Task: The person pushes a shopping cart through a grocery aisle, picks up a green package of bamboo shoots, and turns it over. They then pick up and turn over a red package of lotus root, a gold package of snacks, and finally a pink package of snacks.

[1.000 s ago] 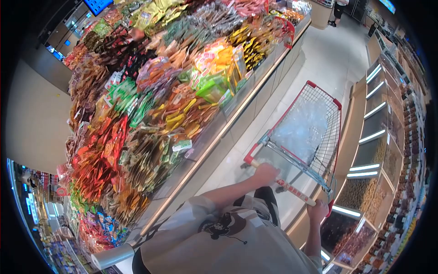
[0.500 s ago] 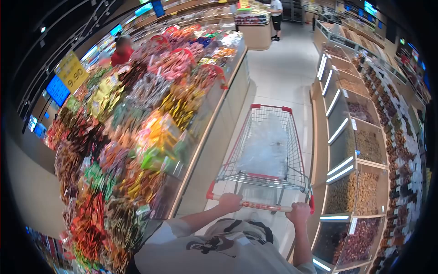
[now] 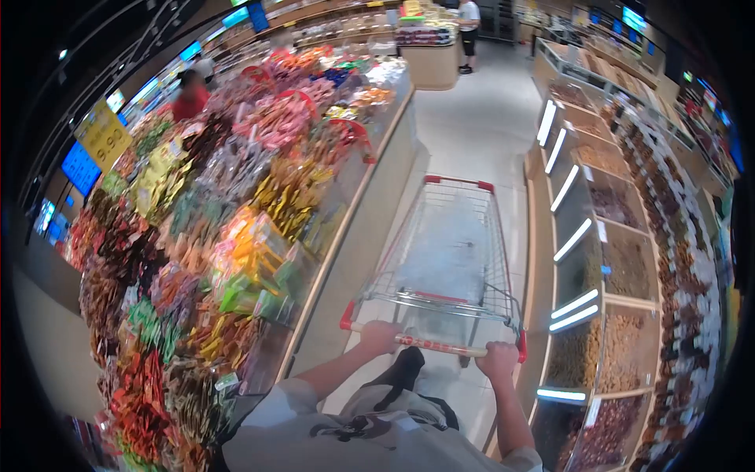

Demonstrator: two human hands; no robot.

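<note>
Both hands rest on the handle (image 3: pixel 432 344) of a wire shopping cart (image 3: pixel 460 182) with red corner pieces. My left hand (image 3: pixel 380 337) is wrapped around the handle's left part, and my right hand (image 3: pixel 498 360) grips it near the right end. Inside the basket is a pale, see-through mass (image 3: pixel 444 252) like clear plastic; what it is exactly I cannot make out. One dark shoe (image 3: pixel 407 368) shows just behind the handle, under my left forearm.
On the left runs a long counter heaped with wrapped snacks (image 3: pixel 267 244), with a yellow price sign (image 3: pixel 103 143). Bins of dried goods (image 3: pixel 625 346) line the right side. The tiled aisle (image 3: pixel 472 126) leads ahead, past a display stand (image 3: pixel 429 67) and a standing person (image 3: pixel 469 35).
The cart and my hands appear slightly further left in view, still gripping. A dark shoe has come into sight behind the handle. The counter's snacks have shifted left in the picture.
</note>
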